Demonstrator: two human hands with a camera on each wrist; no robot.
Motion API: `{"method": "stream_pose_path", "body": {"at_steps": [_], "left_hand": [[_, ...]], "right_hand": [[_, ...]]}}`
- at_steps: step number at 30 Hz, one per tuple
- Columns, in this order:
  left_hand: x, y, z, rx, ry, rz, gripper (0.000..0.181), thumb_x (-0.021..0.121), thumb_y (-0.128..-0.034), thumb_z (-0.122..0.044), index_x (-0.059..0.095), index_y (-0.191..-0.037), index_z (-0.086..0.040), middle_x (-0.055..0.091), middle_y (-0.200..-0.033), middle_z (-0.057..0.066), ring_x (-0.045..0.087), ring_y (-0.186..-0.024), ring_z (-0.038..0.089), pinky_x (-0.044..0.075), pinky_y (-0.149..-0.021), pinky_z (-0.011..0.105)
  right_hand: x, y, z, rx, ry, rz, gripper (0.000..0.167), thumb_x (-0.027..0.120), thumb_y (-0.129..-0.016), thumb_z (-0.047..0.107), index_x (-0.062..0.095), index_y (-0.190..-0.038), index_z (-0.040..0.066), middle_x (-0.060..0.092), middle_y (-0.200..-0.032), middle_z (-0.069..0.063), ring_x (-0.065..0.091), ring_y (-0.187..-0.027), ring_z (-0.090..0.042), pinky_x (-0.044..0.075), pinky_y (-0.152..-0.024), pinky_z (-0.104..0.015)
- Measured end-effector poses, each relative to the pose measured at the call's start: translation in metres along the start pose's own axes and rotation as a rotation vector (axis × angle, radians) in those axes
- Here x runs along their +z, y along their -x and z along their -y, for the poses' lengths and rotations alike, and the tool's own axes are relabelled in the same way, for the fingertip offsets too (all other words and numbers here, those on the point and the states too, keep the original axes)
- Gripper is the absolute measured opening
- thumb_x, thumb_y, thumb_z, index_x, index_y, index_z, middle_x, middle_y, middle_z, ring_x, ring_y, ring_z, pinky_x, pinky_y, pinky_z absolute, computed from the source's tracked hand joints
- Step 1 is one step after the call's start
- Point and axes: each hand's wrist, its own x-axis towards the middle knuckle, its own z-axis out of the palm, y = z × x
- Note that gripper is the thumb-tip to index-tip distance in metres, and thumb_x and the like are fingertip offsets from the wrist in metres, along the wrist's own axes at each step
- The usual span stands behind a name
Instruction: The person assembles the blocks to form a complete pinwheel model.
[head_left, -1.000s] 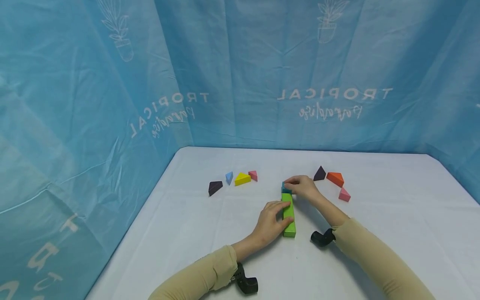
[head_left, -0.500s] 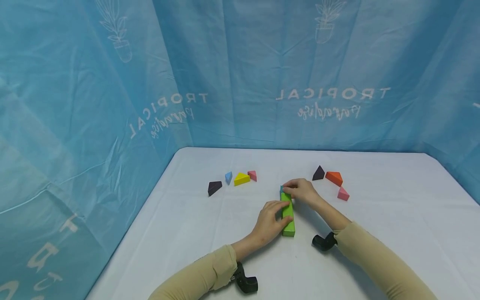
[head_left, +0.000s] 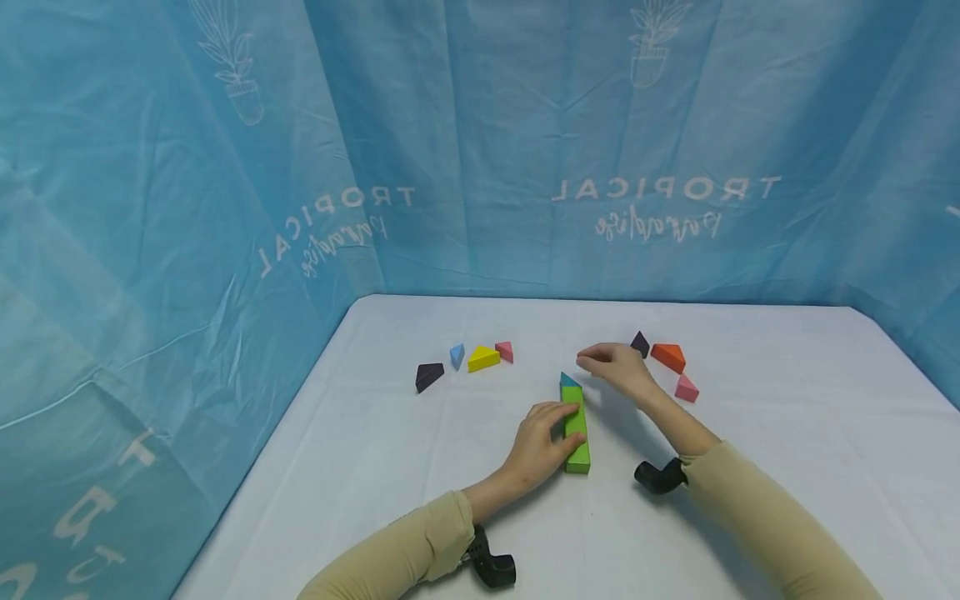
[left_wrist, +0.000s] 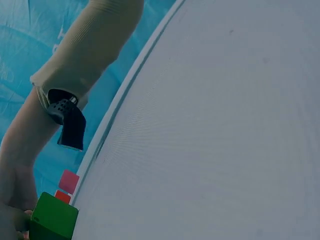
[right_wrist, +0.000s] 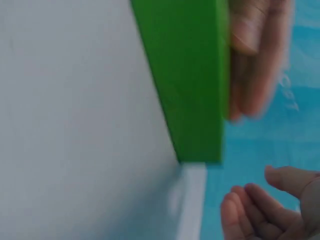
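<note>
A long green block [head_left: 576,450] lies on the white table, pointing away from me. My left hand [head_left: 536,446] rests on it from the left, thumb and fingers spread over its top. In the right wrist view, the side of the green block [right_wrist: 185,85] is uncovered, with blurred left fingers [right_wrist: 257,80] along its upper edge. Against the far end, a teal triangular block [head_left: 568,381] shows partly. My right hand [head_left: 617,368] is beyond it to the right, apart from both blocks. The right wrist view shows that hand's thumb and loosely bent fingers [right_wrist: 260,212] holding nothing.
At the back left lie a black block [head_left: 430,376], a light blue one [head_left: 457,357], a yellow one [head_left: 483,359] and a pink one [head_left: 505,351]. Back right has a black triangle [head_left: 640,344], an orange block [head_left: 669,357] and a pink triangle [head_left: 686,387].
My right hand brought the teal block nearer until it met the green block's far end, then let go and drew back to the right. My left hand stayed on the green block.
</note>
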Motion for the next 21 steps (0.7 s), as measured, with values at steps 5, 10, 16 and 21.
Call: {"method": "stream_pose_path", "body": {"at_steps": [5,10,16,21], "left_hand": [[0.001,-0.001,0.0,-0.018,0.012,0.008,0.042,0.066,-0.0881,-0.025,0.059,-0.126,-0.008,0.062,-0.127,0.006,0.051,-0.124,0.021,0.04,-0.107,0.038],[0.0,0.0,0.001,-0.017,-0.013,0.008,0.042,0.066,-0.0882,-0.025,0.059,-0.126,-0.009,0.062,-0.127,0.005,0.051,-0.125,0.021,0.041,-0.107,0.037],[0.001,-0.001,0.001,-0.02,-0.016,0.009,0.042,0.065,-0.0884,-0.026,0.059,-0.127,-0.009,0.061,-0.128,0.005,0.051,-0.125,0.02,0.042,-0.106,0.037],[0.002,-0.001,0.001,-0.01,-0.019,0.006,0.042,0.065,-0.0889,-0.027,0.059,-0.127,-0.01,0.062,-0.127,0.004,0.051,-0.124,0.02,0.042,-0.106,0.036]], "right_hand": [[-0.044,0.001,-0.017,-0.004,-0.053,-0.135,0.047,0.055,-0.093,0.042,0.059,-0.126,0.009,0.062,-0.126,-0.014,0.058,-0.114,-0.029,0.051,-0.093,-0.042],[-0.081,0.003,-0.049,0.06,-0.038,-0.251,0.052,0.053,-0.094,0.044,0.054,-0.131,0.008,0.059,-0.129,-0.017,0.054,-0.118,-0.031,0.047,-0.097,-0.042],[-0.096,0.004,-0.088,0.11,0.028,-0.153,0.058,0.054,-0.094,0.04,0.045,-0.138,0.004,0.049,-0.136,-0.024,0.045,-0.125,-0.04,0.04,-0.105,-0.055],[-0.095,0.004,-0.101,0.085,0.118,-0.072,0.058,0.06,-0.091,0.037,0.046,-0.136,0.003,0.048,-0.134,-0.027,0.045,-0.122,-0.041,0.042,-0.101,-0.056]]}}
